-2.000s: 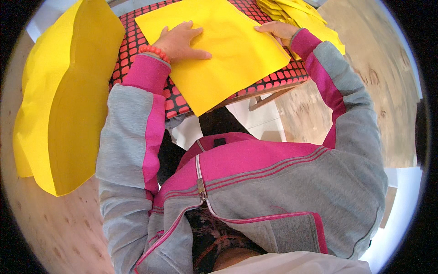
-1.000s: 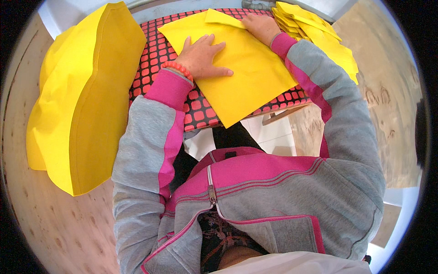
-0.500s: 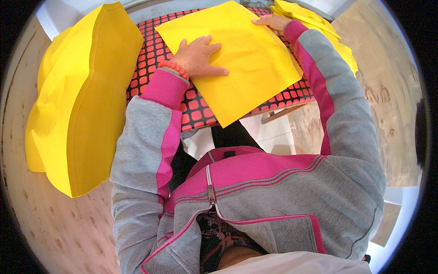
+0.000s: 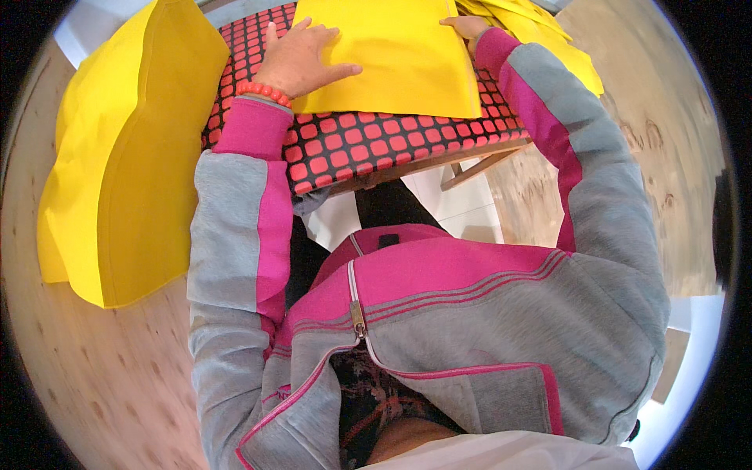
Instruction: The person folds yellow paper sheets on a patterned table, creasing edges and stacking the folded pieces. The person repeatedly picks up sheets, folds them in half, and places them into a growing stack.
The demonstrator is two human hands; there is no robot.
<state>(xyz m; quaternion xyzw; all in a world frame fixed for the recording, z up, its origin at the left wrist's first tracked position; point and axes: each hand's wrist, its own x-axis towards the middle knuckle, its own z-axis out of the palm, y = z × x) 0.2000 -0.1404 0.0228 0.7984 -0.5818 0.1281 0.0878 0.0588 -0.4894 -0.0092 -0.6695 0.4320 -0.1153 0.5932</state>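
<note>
A flat yellow cloth piece [image 4: 392, 66], like felt or non-woven fabric, lies on a table or bench top under a black cover with red squares [image 4: 345, 149]. My left hand [image 4: 301, 59] is spread over the cloth's left edge, fingers apart, with a red bead bracelet [image 4: 265, 92] at the wrist. At the far right edge of the cloth, my right hand [image 4: 468, 30] holds the border. One finger reaches over the top; the others are mostly hidden. The far edge of the cloth runs out of view.
To the left stands a large, bulging yellow fabric pile [image 4: 129, 157] with a seam-like line. More yellow pieces [image 4: 548, 43] lie stacked beyond my right hand. A wooden frame [image 4: 470, 166] supports the covered top. Pale wood-patterned surfaces [image 4: 627, 157] flank both sides.
The yellow cloth has turned and moved away from me, so its near edge now runs roughly along the top's front edge. Both hands have shifted farther up the view.
</note>
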